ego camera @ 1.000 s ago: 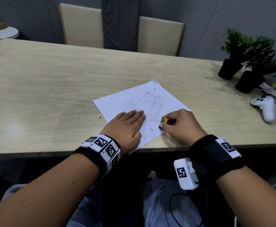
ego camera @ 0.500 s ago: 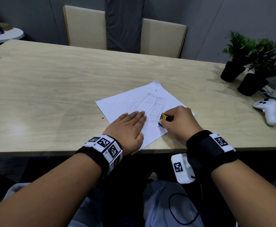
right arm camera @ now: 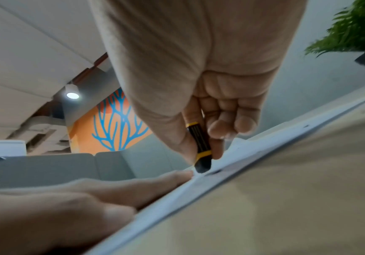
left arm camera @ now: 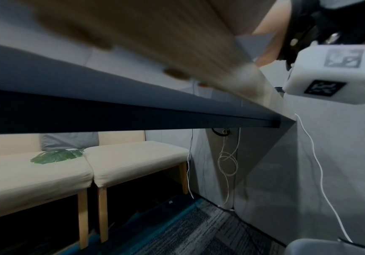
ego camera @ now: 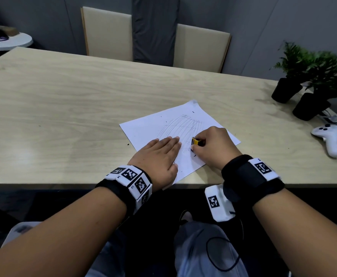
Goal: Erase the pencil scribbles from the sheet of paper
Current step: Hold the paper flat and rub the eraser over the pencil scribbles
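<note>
**Eraser tip down on the scribbled sheet**

The sheet of paper (ego camera: pixel 159 126) is lying askew near my edge of the table (ego camera: pixel 63 100), its near corner reaching that edge, with the pencil scribbles (ego camera: pixel 180 126) crossing its middle. I am pinching the eraser (ego camera: pixel 195 141), a black stick with yellow bands, in my right hand (ego camera: pixel 213 146): thumb on one side, curled fingers (right arm camera: pixel 218 127) closing on the other. In the right wrist view its dark tip (right arm camera: pixel 202 168) is touching the paper at the near side of the scribbles. My left hand (ego camera: pixel 157 158) is lying flat on the sheet just beside the eraser, fingers straight and together, pressing the paper down and gripping nothing. Small dark specks are dotting the paper and the wood around it. Well apart on the right, a white controller (ego camera: pixel 330 136) is resting on the table, with two potted plants (ego camera: pixel 311 76) standing behind it. Two beige chairs (ego camera: pixel 201 47) are standing at the far side
</note>
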Tool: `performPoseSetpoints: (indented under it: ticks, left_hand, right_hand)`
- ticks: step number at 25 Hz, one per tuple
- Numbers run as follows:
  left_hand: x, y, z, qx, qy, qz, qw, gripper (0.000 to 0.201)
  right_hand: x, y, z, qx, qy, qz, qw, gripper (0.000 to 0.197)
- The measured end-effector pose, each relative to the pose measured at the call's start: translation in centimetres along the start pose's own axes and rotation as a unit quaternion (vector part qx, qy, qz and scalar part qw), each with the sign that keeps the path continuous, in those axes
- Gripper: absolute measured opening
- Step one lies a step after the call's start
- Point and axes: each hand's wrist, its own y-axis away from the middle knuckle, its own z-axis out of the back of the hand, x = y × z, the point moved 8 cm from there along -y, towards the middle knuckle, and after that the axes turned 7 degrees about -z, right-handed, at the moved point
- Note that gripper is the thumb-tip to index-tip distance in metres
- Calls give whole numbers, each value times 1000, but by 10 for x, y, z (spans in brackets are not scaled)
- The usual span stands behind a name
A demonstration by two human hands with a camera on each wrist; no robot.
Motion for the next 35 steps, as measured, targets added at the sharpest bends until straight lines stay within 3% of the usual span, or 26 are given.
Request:
performPoseSetpoints:
  ticks: [4, 9, 13, 19, 23, 29, 35]
  left_hand:
    - [0, -1, 1, -2, -7, -4, 1000, 77]
    - [0, 1, -1, 2, -1, -2, 1000, 75]
    - [1, -1, 0, 3, -1, -3, 1000, 75]
    - [0, 1, -1, 6, -1, 0, 1000, 77]
    - [0, 0, -1, 5, 5, -2, 1000, 78]
    - [-1, 1, 1, -3, 3, 1, 1000, 77]
    - [3, 4, 4, -21, 10, 19, 1000, 82]
  right_hand:
    - [22, 19, -18, 44, -34, 45, 997, 20]
    - [-2, 4, -1, 4, -22, -3, 1000, 29]
    - [20, 30, -16, 45, -27, 60, 997, 27]
    - [-7, 11, 4, -7, -7, 1, 1000, 33]
    - [19, 31, -14, 38, -9, 65, 997, 21]
    - [-6, 12, -1, 10, -2, 12, 1000, 27]
    - [-29, 12, 5, 31, -4, -3, 1000, 21]
